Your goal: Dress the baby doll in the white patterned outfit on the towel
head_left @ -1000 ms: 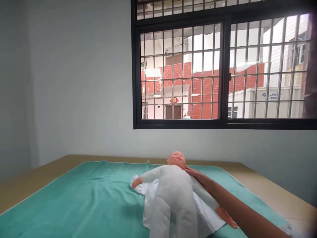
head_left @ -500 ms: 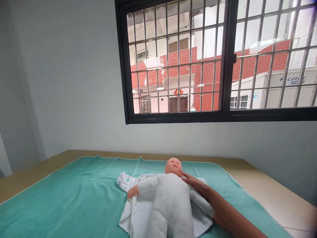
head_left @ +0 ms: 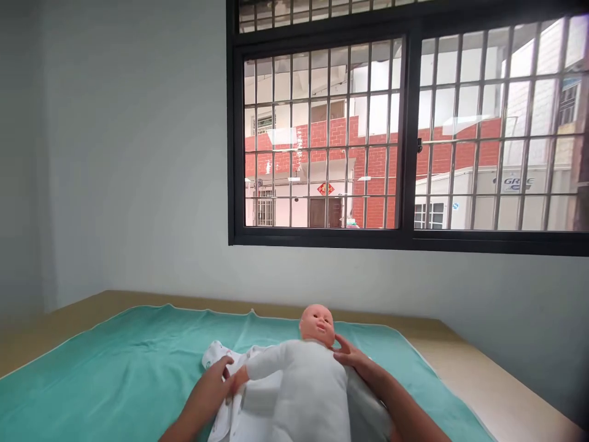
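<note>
A baby doll (head_left: 313,387) with a white cloth body lies face up, its head toward the window. Under it is a spread white baby shirt (head_left: 264,399) with small prints on the sleeve. My right hand (head_left: 356,362) holds the doll at the shoulder beside its neck, thumb on the upper chest and a finger by the neck. My left hand (head_left: 209,387) is at the doll's hand (head_left: 240,377), over the shirt's sleeve side. Its thumb and index finger are apart, close to or touching the doll's hand. The doll's legs are cut off by the lower edge.
A green cloth (head_left: 138,362) covers most of the wooden tabletop (head_left: 442,350), whose tan border shows around it. Behind stands a grey wall (head_left: 138,184) with a black-framed barred window (head_left: 407,141).
My left hand has come into view from the lower left, up to the doll's hand. My right hand stays by the doll's neck and shoulder. The camera view has tilted up slightly.
</note>
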`<state>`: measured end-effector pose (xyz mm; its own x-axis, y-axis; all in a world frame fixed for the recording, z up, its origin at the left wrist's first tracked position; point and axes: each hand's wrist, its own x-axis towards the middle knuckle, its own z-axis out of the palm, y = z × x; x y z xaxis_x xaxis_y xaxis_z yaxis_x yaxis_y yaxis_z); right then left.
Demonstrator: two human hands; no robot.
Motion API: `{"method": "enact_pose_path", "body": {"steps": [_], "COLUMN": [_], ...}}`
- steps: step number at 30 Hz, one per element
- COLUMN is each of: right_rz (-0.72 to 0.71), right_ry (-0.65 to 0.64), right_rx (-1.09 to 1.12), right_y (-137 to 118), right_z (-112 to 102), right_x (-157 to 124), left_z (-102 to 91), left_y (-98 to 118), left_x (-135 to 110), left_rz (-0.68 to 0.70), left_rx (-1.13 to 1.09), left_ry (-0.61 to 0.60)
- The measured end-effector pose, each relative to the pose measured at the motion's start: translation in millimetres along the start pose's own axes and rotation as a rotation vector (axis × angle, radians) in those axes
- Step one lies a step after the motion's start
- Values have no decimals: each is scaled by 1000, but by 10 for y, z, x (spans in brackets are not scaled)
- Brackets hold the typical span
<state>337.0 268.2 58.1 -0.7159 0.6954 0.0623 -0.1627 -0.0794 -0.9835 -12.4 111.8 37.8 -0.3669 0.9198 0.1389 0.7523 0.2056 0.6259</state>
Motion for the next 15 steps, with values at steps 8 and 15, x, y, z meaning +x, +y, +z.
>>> {"method": "enact_pose_path", "body": {"steps": [8,15], "right_rz": [-16,110], "right_ry": [-21,102], "right_rx": [-27,-72], "right_y": [-356,65], "right_z": [268,280], "right_x": [209,400], "left_z": [300,261], "left_y": [-400,-510], "left_x": [385,432], "left_rz": [124,18], "left_rx": [-80,-357], "left_ry": [72,215]}}
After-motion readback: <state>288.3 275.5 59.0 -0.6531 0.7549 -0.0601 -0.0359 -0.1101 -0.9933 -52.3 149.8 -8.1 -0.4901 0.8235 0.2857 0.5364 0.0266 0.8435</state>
